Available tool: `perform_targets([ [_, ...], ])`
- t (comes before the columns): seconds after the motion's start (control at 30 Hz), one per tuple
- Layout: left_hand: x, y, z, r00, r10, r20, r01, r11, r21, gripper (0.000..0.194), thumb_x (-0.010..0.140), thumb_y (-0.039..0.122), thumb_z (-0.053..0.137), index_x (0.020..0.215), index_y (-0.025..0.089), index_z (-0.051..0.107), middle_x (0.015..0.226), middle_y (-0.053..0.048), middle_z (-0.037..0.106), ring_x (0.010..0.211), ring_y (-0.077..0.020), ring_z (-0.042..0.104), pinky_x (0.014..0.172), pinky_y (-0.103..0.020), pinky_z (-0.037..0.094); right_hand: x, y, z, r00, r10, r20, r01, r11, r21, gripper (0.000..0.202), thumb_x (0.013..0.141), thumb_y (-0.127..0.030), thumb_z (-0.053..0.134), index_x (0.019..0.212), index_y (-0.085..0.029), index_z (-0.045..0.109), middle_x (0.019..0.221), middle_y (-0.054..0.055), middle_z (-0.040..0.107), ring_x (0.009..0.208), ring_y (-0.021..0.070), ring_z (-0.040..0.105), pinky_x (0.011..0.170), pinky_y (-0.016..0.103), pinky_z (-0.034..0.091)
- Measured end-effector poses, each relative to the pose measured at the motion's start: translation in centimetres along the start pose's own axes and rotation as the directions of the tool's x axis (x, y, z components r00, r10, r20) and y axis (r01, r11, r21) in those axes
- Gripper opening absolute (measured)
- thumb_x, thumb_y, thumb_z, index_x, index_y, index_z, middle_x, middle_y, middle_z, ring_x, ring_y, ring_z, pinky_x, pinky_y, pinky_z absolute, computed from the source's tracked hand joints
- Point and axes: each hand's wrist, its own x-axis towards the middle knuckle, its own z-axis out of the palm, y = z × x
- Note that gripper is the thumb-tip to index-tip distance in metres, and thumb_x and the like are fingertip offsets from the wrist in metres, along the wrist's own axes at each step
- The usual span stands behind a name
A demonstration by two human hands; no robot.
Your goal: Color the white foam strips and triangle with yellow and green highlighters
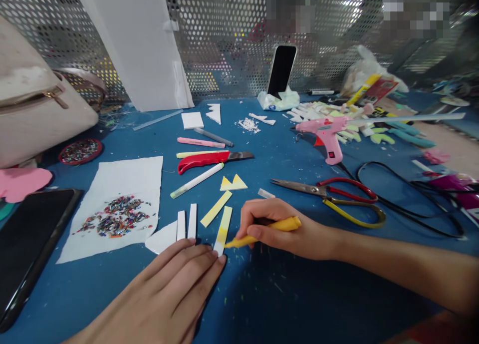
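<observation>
My right hand (275, 229) grips a yellow marker (286, 224), its tip touching the edge of a small foam strip (223, 230) coloured pale and deeper yellow with a white lower end. Lying flat with fingers stretched out, my left hand (175, 279) presses that end against the table. Two white strips (192, 221) and a white piece with a curved edge (164, 235) are partly covered by my left fingers. Just beyond lie another yellow strip (216, 209) and a yellow-white zigzag piece (233, 183). The marker's cap (266, 193) rests by my right knuckles.
Red-handled cutter (204, 160), with its blade out, lies among several markers. Scissors (325, 190) and a pink glue gun (325, 134) with a black cord are at right. Left are paper with coloured bits (127, 172), a phone (33, 244) and a bag (33, 109).
</observation>
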Motion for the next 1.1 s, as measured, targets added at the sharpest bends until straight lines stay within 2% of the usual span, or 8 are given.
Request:
perform_targets([
  [0.1, 0.1, 0.0, 0.0, 1.000, -0.009, -0.005, 0.009, 1.000, -0.018, 0.040, 0.107, 0.018, 0.032, 0.127, 0.021, 0.066, 0.121, 0.003, 0.068, 0.119, -0.0119, 0.055, 0.122, -0.023, 0.018, 0.1, 0.0, 0.0, 1.000, 0.008, -0.009, -0.008, 1.000, 0.006, 0.033, 0.101, -0.043, 0.054, 0.092, -0.014, 0.066, 0.085, 0.004, 0.063, 0.073, 0.0123, 0.055, 0.064, 0.023, 0.043],
  [0.2, 0.1, 0.0, -0.1, 1.000, 0.029, 0.009, -0.029, 1.000, 0.006, 0.035, 0.105, 0.019, 0.038, 0.124, 0.020, 0.068, 0.117, 0.003, 0.070, 0.114, -0.0117, 0.058, 0.120, -0.020, 0.020, 0.1, 0.0, -0.1, 1.000, 0.010, -0.011, -0.010, 1.000, 0.002, 0.032, 0.101, -0.042, 0.055, 0.091, -0.013, 0.066, 0.084, 0.004, 0.063, 0.073, 0.0122, 0.055, 0.064, 0.023, 0.042],
  [0.4, -0.7, 0.1, 0.6, 1.000, -0.011, -0.004, 0.011, 1.000, -0.026, 0.042, 0.105, 0.014, 0.031, 0.130, 0.021, 0.063, 0.124, 0.001, 0.066, 0.120, -0.0124, 0.054, 0.122, -0.024, 0.017, 0.0, -0.1, -0.1, 1.000, -0.003, -0.007, 0.003, 1.000, 0.009, 0.031, 0.101, -0.041, 0.054, 0.092, -0.013, 0.065, 0.083, 0.004, 0.063, 0.073, 0.0120, 0.055, 0.064, 0.022, 0.042],
  [0.57, -0.2, 0.0, 0.0, 1.000, 0.011, -0.013, -0.011, 1.000, 0.022, 0.037, 0.103, 0.014, 0.037, 0.126, 0.019, 0.066, 0.119, 0.000, 0.069, 0.116, -0.0121, 0.058, 0.122, -0.023, 0.019, 0.1, -0.1, -0.1, 0.998, -0.027, -0.051, 0.024, 0.999, -0.043, 0.033, 0.102, -0.041, 0.053, 0.092, -0.013, 0.066, 0.084, 0.004, 0.062, 0.075, 0.0121, 0.054, 0.067, 0.023, 0.042],
  [0.7, 0.2, 0.0, -0.5, 0.999, 0.047, 0.012, -0.047, 0.998, 0.032, 0.036, 0.104, 0.015, 0.038, 0.123, 0.019, 0.068, 0.117, 0.002, 0.070, 0.114, -0.0113, 0.059, 0.121, -0.021, 0.021, 0.0, -0.1, 0.0, 0.999, -0.036, -0.001, 0.036, 0.997, -0.061, 0.032, 0.102, -0.039, 0.052, 0.093, -0.012, 0.066, 0.084, 0.004, 0.063, 0.073, 0.0118, 0.055, 0.066, 0.023, 0.042],
  [0.87, 0.1, 0.2, 0.0, 1.000, -0.009, -0.028, 0.009, 1.000, -0.012, 0.040, 0.108, 0.020, 0.032, 0.125, 0.020, 0.068, 0.119, 0.002, 0.069, 0.117, -0.0129, 0.056, 0.122, -0.023, 0.019, 0.0, 0.0, -0.1, 0.997, -0.045, -0.061, 0.040, 0.996, -0.084, 0.032, 0.103, -0.039, 0.050, 0.091, -0.014, 0.065, 0.084, 0.004, 0.062, 0.075, 0.0122, 0.055, 0.067, 0.023, 0.043],
  [1.0, 0.0, 0.2, 0.0, 0.999, 0.032, 0.023, -0.033, 0.999, 0.011, 0.035, 0.105, 0.018, 0.039, 0.126, 0.020, 0.066, 0.119, 0.003, 0.070, 0.115, -0.0111, 0.058, 0.122, -0.021, 0.020, -0.1, 0.0, -0.1, 0.999, -0.039, 0.011, 0.039, 0.998, -0.056, 0.030, 0.103, -0.037, 0.051, 0.095, -0.013, 0.066, 0.083, 0.004, 0.062, 0.072, 0.0120, 0.055, 0.064, 0.023, 0.042],
  [1.1, 0.0, 0.1, -0.1, 0.999, 0.001, -0.035, -0.001, 1.000, 0.003, 0.038, 0.104, 0.015, 0.036, 0.128, 0.020, 0.065, 0.119, 0.001, 0.069, 0.118, -0.0113, 0.057, 0.123, -0.023, 0.018, -0.1, -0.1, -0.1, 0.999, -0.041, -0.020, 0.039, 0.996, -0.075, 0.031, 0.103, -0.038, 0.050, 0.094, -0.013, 0.066, 0.085, 0.004, 0.062, 0.074, 0.0122, 0.055, 0.066, 0.023, 0.043],
])
